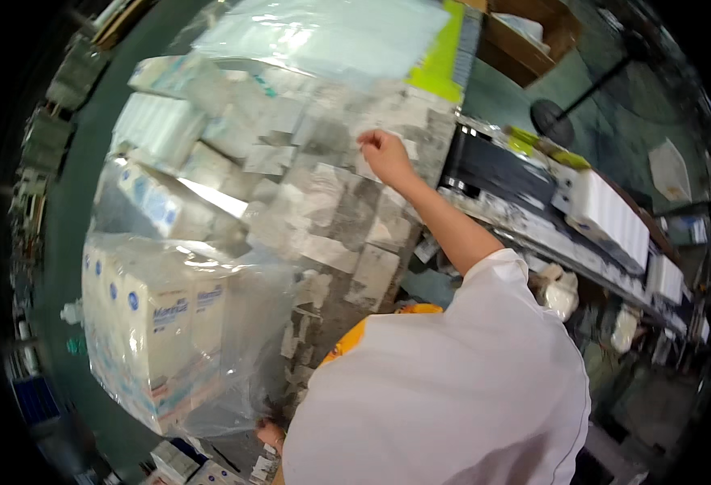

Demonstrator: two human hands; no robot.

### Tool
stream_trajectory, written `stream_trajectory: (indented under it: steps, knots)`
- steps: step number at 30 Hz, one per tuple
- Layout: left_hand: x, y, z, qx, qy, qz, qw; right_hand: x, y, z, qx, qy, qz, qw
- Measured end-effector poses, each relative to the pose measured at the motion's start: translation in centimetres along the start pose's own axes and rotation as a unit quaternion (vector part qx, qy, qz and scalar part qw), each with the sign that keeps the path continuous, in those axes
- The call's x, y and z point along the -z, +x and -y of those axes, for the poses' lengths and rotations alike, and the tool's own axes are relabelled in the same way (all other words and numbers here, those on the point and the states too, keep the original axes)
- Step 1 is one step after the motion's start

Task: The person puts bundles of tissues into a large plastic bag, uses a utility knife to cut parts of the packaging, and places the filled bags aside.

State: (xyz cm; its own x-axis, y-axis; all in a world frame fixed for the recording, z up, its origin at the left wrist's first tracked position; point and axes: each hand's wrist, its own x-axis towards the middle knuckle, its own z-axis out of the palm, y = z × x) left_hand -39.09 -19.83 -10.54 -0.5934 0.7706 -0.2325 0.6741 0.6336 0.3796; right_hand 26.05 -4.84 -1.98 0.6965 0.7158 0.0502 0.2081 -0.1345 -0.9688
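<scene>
My right hand (384,155) is over the worktable (347,214), its fingers curled in and nothing visible in them. The tabletop is grey and patched with worn pale paper and tape. Low in the picture, my left hand (270,434) is closed beside the lower corner of a clear plastic bag (262,323). Whether it grips the film is too small to tell. Inside the bag, white tissue packs (165,323) with blue marks stand side by side. Behind it lie more film-wrapped packs (149,194) and a white bundle (157,125).
A stack of clear plastic sheets (323,36) covers the table's far end, next to a lime-green strip (440,56). Right of the table runs a dark conveyor belt (501,166) carrying a long white pack (606,214). An open cardboard box (529,40) and a round-based stand (551,121) are beyond.
</scene>
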Motion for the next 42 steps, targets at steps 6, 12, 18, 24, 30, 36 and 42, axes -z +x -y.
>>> stream_trajectory:
  steps: [6, 12, 18, 24, 30, 36, 42]
  knots:
    - [0.9, 3.1, 4.4, -0.031, 0.183, 0.029, 0.982, 12.4, -3.0, -2.9, 0.060, -0.128, -0.291, 0.946]
    - [2.0, 1.5, 0.7, -0.110, 0.249, 0.163, 0.948, 30.4, -4.2, -7.2, 0.074, -0.397, -0.430, 0.808]
    - [3.9, -1.6, -6.4, -0.252, 0.235, 0.308, 0.887, 43.2, -8.6, -8.2, -0.305, -0.464, -0.466, 0.689]
    - [2.4, -6.5, -16.7, -0.394, 0.160, 0.393, 0.815, 40.5, -8.3, -9.4, -0.345, -0.474, -0.329, 0.740]
    - [-1.5, -12.9, -30.1, -0.446, 0.072, 0.402, 0.797, 34.2, -4.0, -10.7, -0.152, -0.468, -0.022, 0.870]
    - [-11.6, -15.9, -41.0, -0.377, -0.118, 0.525, 0.754, 18.8, -0.7, -4.0, -0.115, -0.224, 0.224, 0.942]
    - [-16.7, -14.6, -44.1, -0.193, -0.254, 0.541, 0.779, 10.0, -1.0, -4.5, -0.102, -0.156, 0.335, 0.923]
